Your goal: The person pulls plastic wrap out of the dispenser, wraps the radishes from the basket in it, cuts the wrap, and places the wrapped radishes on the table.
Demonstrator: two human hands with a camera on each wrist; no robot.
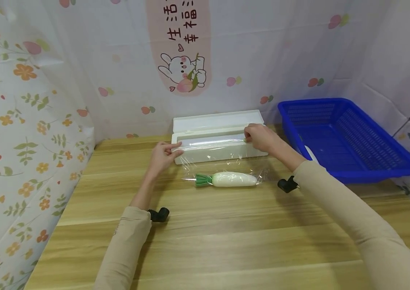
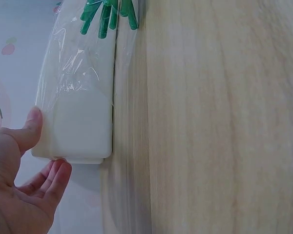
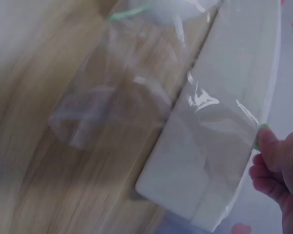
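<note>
A white cling film box [image 1: 205, 157] lies along the back of the table, its long lid [image 1: 219, 120] raised behind it. My left hand [image 1: 162, 155] holds the box's left end; the left wrist view shows the thumb on one edge and fingers against the end. At the right end my right hand [image 1: 260, 138] pinches a small green slider cutter [image 3: 263, 127] on the box's edge, mostly hidden by the thumb. Clear film [image 1: 223, 157] runs from the box forward over a white radish [image 1: 234, 179] with green stems [image 1: 203, 180], which lies on the table in front.
A blue plastic basket [image 1: 353, 177] stands at the right, with a white object [image 1: 311, 155] partly visible inside. Printed curtains [image 1: 117, 72] hang behind and to the left of the wooden table [image 1: 205, 241]. Black wrist mounts [image 1: 159, 215] stick out from the sleeves.
</note>
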